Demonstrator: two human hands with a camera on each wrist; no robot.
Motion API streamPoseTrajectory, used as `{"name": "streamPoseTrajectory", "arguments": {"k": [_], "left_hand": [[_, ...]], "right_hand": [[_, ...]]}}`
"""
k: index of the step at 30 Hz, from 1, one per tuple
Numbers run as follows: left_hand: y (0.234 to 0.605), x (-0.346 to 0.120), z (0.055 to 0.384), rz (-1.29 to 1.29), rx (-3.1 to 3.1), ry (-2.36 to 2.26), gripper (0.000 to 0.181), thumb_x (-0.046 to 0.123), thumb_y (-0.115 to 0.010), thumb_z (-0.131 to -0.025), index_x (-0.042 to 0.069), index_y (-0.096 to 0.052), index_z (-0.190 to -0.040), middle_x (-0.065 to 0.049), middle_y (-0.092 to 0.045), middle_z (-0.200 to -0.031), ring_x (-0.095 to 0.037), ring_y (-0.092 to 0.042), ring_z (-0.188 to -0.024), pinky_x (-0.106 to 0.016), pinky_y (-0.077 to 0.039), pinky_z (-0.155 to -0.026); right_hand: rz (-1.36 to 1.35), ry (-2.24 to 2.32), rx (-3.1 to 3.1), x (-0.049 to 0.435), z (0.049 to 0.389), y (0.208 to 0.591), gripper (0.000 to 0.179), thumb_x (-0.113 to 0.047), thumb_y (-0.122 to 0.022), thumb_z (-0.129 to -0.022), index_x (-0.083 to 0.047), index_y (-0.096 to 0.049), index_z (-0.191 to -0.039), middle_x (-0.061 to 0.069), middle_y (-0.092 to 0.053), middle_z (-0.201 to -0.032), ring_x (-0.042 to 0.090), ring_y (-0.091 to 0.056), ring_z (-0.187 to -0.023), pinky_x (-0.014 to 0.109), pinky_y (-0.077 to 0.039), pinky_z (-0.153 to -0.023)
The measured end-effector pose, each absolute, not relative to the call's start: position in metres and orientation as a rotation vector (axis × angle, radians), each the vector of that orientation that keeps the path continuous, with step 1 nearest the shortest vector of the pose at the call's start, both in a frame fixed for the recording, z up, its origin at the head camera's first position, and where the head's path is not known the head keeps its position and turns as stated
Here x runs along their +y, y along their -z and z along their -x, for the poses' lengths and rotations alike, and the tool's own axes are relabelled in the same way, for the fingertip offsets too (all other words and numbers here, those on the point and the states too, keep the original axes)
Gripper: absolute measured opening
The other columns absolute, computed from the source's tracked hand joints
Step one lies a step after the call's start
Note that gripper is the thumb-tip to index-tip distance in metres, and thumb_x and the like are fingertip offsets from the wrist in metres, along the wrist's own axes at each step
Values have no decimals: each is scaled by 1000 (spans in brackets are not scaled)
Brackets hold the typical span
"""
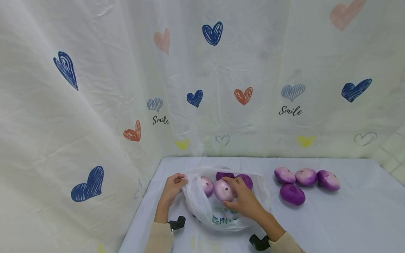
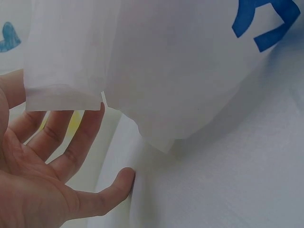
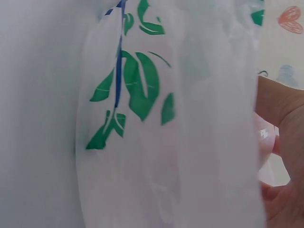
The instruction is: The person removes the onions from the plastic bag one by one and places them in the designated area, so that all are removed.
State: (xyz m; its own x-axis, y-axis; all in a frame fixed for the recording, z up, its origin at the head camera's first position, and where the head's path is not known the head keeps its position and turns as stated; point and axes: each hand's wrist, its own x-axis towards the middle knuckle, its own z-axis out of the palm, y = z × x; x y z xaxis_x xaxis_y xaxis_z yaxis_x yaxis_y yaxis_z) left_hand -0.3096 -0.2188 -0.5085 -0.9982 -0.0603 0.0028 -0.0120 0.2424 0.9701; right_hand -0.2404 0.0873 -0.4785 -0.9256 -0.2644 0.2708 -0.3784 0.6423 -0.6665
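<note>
A white plastic bag (image 1: pixel 200 212) with green leaf print lies on the table, its mouth spread wide. My left hand (image 1: pixel 172 189) pinches the bag's left rim; in the left wrist view the plastic covers part of its fingers. Inside the bag mouth, my right hand (image 1: pixel 246 201) grips a pale purple onion (image 1: pixel 223 192) between thumb and fingers. Around it in the bag are a pale onion (image 1: pixel 207 186) on the left and two dark purple onions (image 1: pixel 245 180) behind. The bag's printed side (image 3: pixel 137 85) hides most of the held onion in the right wrist view.
To the right of the bag, several purple onions (image 1: pixel 292 195) sit in a group on the white-covered table (image 1: pixel 348 218). A white curtain (image 1: pixel 253 63) with printed hearts hangs behind the table and along its left side.
</note>
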Motion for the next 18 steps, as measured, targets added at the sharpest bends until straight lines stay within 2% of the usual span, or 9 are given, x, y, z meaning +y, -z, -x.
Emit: {"name": "streamPoseTrajectory", "arguments": {"k": [7, 18], "left_hand": [[507, -219, 309, -64, -2444, 1911, 20, 20, -73, -95, 5, -70, -109, -7, -67, -93, -17, -57, -80, -37, -50, -73], [509, -219, 310, -49, -2444, 1905, 21, 21, -73, -95, 5, -70, -109, -6, -67, -91, -16, -57, -80, -37, -49, -72]], "right_hand": [[-582, -1123, -2694, 99, 234, 470, 82, -23, -91, -75, -24, -51, -147, 4, -55, -119, 13, -55, -92, 27, -54, -82], [-677, -1111, -2570, 119, 228, 462, 83, -21, -91, -75, -24, -51, -148, 2, -55, -124, 15, -60, -106, 29, -55, -87]]}}
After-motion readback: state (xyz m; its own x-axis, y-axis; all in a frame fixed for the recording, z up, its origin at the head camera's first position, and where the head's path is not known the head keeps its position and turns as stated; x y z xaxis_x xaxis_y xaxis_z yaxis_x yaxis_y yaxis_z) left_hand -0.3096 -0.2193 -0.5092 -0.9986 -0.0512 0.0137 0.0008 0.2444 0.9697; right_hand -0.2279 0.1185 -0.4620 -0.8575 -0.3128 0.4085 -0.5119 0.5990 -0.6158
